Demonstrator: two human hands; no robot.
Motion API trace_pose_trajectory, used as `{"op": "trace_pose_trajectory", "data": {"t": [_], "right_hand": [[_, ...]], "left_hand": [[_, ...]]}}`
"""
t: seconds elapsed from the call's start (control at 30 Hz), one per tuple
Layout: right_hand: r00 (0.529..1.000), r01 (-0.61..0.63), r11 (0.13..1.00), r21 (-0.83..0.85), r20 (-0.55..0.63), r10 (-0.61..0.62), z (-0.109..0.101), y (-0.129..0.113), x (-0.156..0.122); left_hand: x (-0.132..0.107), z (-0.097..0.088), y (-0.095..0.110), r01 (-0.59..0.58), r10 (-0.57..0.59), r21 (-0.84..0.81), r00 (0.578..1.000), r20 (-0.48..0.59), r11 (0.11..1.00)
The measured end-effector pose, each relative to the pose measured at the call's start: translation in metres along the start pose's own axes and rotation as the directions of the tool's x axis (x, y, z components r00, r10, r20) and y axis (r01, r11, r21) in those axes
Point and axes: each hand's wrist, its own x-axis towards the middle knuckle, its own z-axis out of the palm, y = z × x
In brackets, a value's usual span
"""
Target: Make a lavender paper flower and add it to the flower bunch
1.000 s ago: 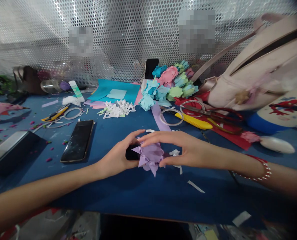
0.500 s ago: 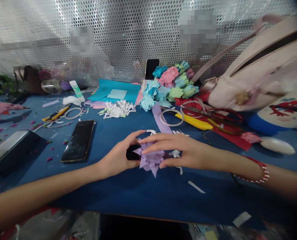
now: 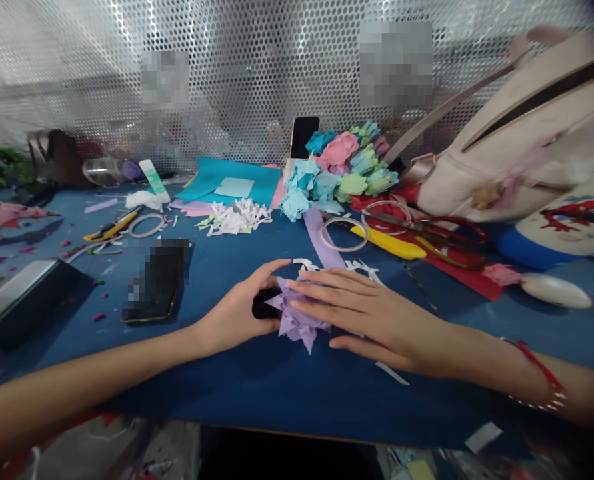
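Note:
A light purple paper flower [image 3: 301, 323] with pointed petal tips sits low over the table, between my two hands. My left hand [image 3: 241, 300] curves round its left side, thumb at the lower edge and index finger reaching behind; the other fingertips are hidden. Across the top and right of the flower lie the stretched fingers of my right hand [image 3: 377, 313], its thumb apart from the petals. White paper scraps [image 3: 364, 269] and a purple paper strip [image 3: 323, 240] lie just behind the hands.
Behind stand bunched paper flowers [image 3: 337, 173]. To the right are a tape roll [image 3: 345, 235], yellow cutter [image 3: 391, 245], scissors [image 3: 441, 230] and a bag [image 3: 517, 133]. To the left lie a phone [image 3: 159, 280], black box [image 3: 27, 300] and pink glue gun [image 3: 7, 220].
My right hand has shifted slightly right and down, its fingers now flatter over the flower and its thumb away from it. My left hand and the flower have barely moved.

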Motion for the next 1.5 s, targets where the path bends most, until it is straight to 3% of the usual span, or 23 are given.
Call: {"op": "trace_pose_trajectory", "data": {"t": [0.3, 0.73, 1.27, 1.5], "right_hand": [[0.983, 0.044, 0.989, -0.138, -0.172, -0.068, 0.006, -0.004, -0.008], [0.969, 0.076, 0.941, -0.331, -0.199, -0.148, 0.001, -0.010, -0.007], [0.947, 0.041, 0.949, -0.311, -0.290, -0.136, 0.003, -0.016, -0.003], [0.966, -0.038, 0.966, -0.254, -0.258, -0.030, 0.004, -0.016, -0.002]], "left_hand": [[0.001, 0.001, 0.001, 0.018, -0.018, 0.038, 1.000, -0.002, 0.999], [0.001, 0.001, 0.002, 0.026, -0.026, 0.061, 1.000, -0.003, 0.998], [0.000, 0.002, 0.003, 0.007, -0.007, 0.046, 1.000, 0.002, 0.999], [0.000, 0.003, 0.001, -0.003, 0.004, 0.029, 1.000, -0.007, 1.000]]}}
